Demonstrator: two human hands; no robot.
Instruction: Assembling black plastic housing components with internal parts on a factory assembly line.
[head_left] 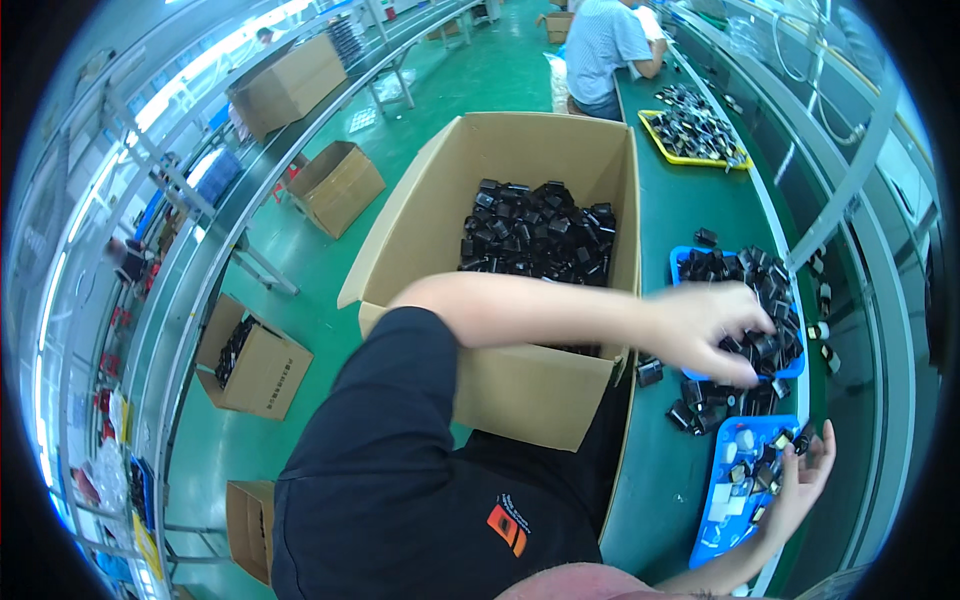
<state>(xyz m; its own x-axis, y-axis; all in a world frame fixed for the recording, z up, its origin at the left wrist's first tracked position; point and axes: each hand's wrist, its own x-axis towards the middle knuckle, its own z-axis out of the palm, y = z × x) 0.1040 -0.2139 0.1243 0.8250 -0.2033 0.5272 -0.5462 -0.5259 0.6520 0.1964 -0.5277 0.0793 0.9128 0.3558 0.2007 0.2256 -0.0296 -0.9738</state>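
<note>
Green bench [655, 495], green workshop floor [330, 270].
Left hand [712, 322] half-curled over black parts [768, 298], right hand [806, 482] half-curled at blue tray [712, 545]; can't tell either's grip.

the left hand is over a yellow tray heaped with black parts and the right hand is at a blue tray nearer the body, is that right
Not quite: the tray under the left hand is blue, not yellow, as the head view shows. It is heaped with black parts, and the right hand is at a blue tray nearer the body.
</note>
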